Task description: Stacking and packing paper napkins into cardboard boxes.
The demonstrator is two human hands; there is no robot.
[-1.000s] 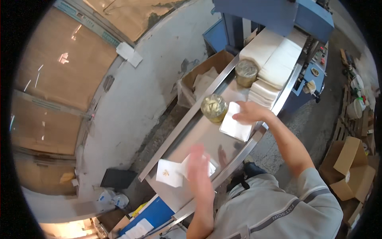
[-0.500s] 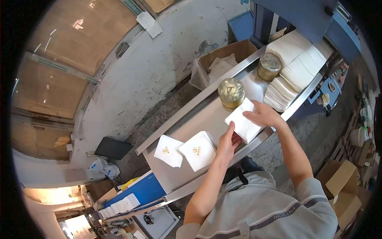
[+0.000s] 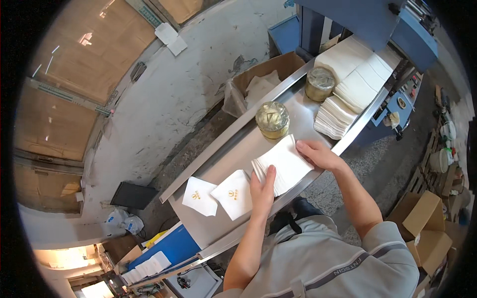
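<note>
A stack of white paper napkins (image 3: 288, 163) is held over the metal chute, its sheets slightly fanned at the left edge. My left hand (image 3: 263, 193) grips its left lower side, thumb on top. At the right edge, my right hand (image 3: 319, 155) closes on the stack with the fingers partly hidden beneath. Two white napkins with small gold prints lie to the left, one nearer (image 3: 233, 193) and one farther left (image 3: 199, 196). Behind the held stack stands a gold-coloured, film-wrapped cylinder (image 3: 273, 120). A second such cylinder (image 3: 319, 84) stands beside a leaning row of napkins (image 3: 334, 117).
The chute's raised metal rim (image 3: 233, 126) runs diagonally, with a blue machine (image 3: 348, 20) at its upper end. A blue belt (image 3: 179, 247) carries several napkins at the lower left. Cardboard boxes stand behind the chute (image 3: 285, 67) and at right (image 3: 422, 216).
The napkin stack has moved left and toward the printed napkins, and its sheets now fan out. My right hand has shifted to the stack's right edge. The view has shifted slightly.
</note>
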